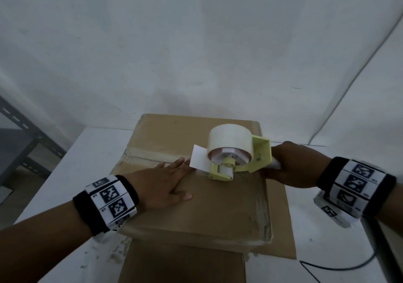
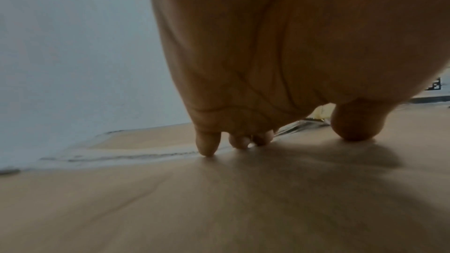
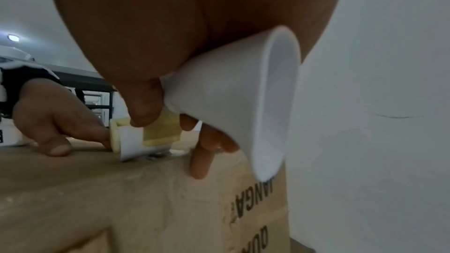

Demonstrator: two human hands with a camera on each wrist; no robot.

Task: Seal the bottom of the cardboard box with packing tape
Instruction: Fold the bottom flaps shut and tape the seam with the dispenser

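A brown cardboard box (image 1: 213, 208) stands upturned on the table, its flap seam (image 1: 144, 157) running left to right under old tape. My left hand (image 1: 165, 180) lies flat on the box top, fingers straight and fingertips (image 2: 207, 149) at the seam. My right hand (image 1: 292, 164) grips the white handle (image 3: 231, 91) of a yellow tape dispenser (image 1: 246, 162) loaded with a clear tape roll (image 1: 230, 143). The dispenser's roller (image 3: 131, 141) rests on the box near its right edge, just right of my left hand (image 3: 56, 118).
The box sits on a white table (image 1: 87, 162) against a white wall. A flat cardboard sheet (image 1: 183, 263) lies under it at the front. Grey metal shelving (image 1: 24, 138) stands at the left. A black cable (image 1: 340, 267) trails at the lower right.
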